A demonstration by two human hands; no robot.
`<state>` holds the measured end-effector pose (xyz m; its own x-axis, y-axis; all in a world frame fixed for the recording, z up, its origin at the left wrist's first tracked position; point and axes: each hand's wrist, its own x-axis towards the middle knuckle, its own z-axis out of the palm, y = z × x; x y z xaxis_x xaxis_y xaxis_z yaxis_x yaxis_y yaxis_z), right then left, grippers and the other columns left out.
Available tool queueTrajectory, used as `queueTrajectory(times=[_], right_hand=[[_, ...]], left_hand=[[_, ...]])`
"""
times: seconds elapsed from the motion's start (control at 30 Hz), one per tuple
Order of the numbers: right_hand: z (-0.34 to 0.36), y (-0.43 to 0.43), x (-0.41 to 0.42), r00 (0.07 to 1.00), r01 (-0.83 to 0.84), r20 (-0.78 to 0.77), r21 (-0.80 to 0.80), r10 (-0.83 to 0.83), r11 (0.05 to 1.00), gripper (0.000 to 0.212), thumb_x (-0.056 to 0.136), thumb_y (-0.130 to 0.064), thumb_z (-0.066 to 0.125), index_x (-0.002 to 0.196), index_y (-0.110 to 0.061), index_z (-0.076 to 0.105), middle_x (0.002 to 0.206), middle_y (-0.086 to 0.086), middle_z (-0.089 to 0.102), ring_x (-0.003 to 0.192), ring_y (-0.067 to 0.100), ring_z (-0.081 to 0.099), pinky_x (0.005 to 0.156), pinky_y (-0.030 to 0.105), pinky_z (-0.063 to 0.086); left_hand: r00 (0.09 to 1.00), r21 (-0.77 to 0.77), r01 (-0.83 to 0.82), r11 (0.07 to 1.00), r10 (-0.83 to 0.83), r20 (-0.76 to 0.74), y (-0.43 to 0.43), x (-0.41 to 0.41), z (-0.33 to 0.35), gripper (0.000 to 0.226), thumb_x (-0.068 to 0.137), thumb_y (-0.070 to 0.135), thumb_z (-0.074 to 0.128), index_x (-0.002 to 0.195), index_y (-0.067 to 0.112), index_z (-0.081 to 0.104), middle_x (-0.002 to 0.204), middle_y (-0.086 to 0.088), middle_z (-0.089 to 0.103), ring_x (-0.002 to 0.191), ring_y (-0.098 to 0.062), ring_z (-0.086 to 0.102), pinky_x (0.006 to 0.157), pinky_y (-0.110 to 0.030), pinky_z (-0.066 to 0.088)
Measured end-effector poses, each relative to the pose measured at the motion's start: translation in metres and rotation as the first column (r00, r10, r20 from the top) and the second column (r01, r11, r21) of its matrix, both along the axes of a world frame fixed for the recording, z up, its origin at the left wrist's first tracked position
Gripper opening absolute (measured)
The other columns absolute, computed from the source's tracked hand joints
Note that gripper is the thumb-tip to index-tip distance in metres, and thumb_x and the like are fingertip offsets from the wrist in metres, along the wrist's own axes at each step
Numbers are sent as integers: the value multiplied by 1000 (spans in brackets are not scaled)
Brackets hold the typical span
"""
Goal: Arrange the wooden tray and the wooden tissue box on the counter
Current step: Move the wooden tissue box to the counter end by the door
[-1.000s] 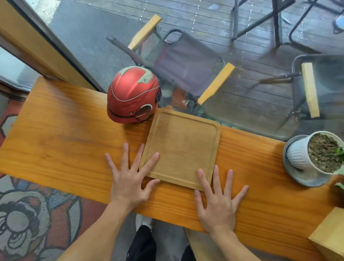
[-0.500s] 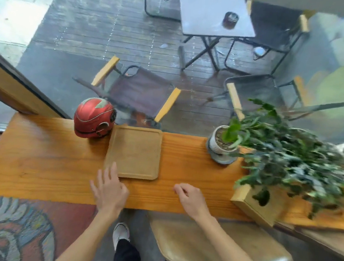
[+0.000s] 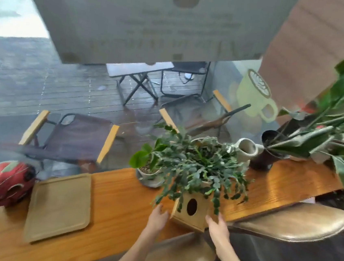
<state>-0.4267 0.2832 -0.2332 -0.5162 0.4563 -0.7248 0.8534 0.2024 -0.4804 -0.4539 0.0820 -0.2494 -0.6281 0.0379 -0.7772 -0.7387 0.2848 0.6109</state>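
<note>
On the counter (image 3: 116, 205), your wooden tray (image 3: 59, 207) lies flat; the wooden tissue box (image 3: 190, 210) remains, your left hand (image 3: 157, 218) and right hand (image 3: 218, 227) open at its 2 sides, not visibly gripping.

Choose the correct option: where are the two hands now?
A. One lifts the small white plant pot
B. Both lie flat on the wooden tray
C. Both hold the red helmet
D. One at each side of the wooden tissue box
D: the left hand and the right hand flank the wooden tissue box, while the wooden tray lies apart, untouched.
</note>
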Motion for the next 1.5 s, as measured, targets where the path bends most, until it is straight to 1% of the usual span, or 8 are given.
queueTrajectory(times=[0.13, 0.33, 0.53, 0.63, 0.8, 0.97, 1.1, 1.5], right_hand=[[-8, -6, -7, 999, 16, 32, -204, -10, 979, 63, 99, -33, 56, 155, -14, 33, 160, 7, 37, 144, 30, 38, 117, 45, 35], [2, -55, 0, 999, -36, -4, -277, 36, 960, 61, 97, -40, 58, 151, -17, 42, 154, 3, 47, 140, 28, 45, 114, 48, 42], [30, -160, 10, 952, -306, -73, -321, 298, 896, 62, 98, -35, 58, 153, -15, 39, 155, 1, 47, 140, 26, 45, 115, 45, 40], [51, -226, 23, 862, -507, -179, -310, 475, 804, 56, 98, -26, 58, 150, -9, 43, 153, 4, 48, 140, 25, 46, 115, 37, 39], [81, -337, 68, 648, -761, -302, -260, 699, 594, 51, 97, -22, 60, 145, -9, 50, 148, 4, 54, 126, 14, 53, 104, 29, 45], [95, -445, 133, 455, -890, -368, -207, 811, 405, 50, 93, -22, 60, 143, -22, 54, 140, -3, 63, 116, 14, 62, 99, 36, 53], [99, -522, 194, 377, -926, -376, -161, 846, 341, 52, 91, -22, 60, 142, -30, 55, 138, -10, 63, 111, 15, 67, 86, 34, 57], [82, -651, 272, 545, -838, -352, -214, 761, 502, 57, 93, -14, 62, 147, -25, 49, 149, -7, 54, 125, 21, 60, 98, 36, 53]], left_hand=[[982, 171, 152, 974, -168, 86, 28, -6, 9, 57, 105, 27, 42, 156, 14, 22, 160, -8, 33, 130, -16, 40, 99, -32, 39], [997, 96, 10, 995, -17, 73, -16, 16, 32, 66, 101, 32, 53, 155, 7, 24, 155, -10, 41, 138, -24, 44, 113, -33, 36], [959, -13, -279, 960, 278, -63, -117, 71, 70, 52, 103, 33, 49, 143, 3, 34, 144, -16, 50, 117, -20, 52, 95, -30, 43], [879, -46, -469, 882, 461, -119, -172, 114, 92, 59, 101, 27, 54, 148, 2, 27, 151, -16, 41, 133, -24, 45, 109, -34, 39], [727, -117, -687, 717, 673, -140, -260, 193, 108, 65, 97, 34, 60, 145, 3, 26, 139, -7, 43, 115, -15, 43, 83, -23, 40], [544, -92, -838, 537, 814, -203, -347, 275, 121, 68, 95, 17, 62, 149, 7, 23, 151, -16, 41, 135, -29, 47, 113, -48, 41], [551, -116, -833, 541, 796, -251, -422, 342, 123, 66, 94, 13, 62, 151, 12, 30, 146, -15, 49, 133, -29, 50, 112, -48, 43], [716, -125, -697, 706, 679, -163, -590, 385, 106, 78, 89, 21, 60, 157, 26, 21, 161, -11, 25, 145, -28, 32, 111, -37, 36]])
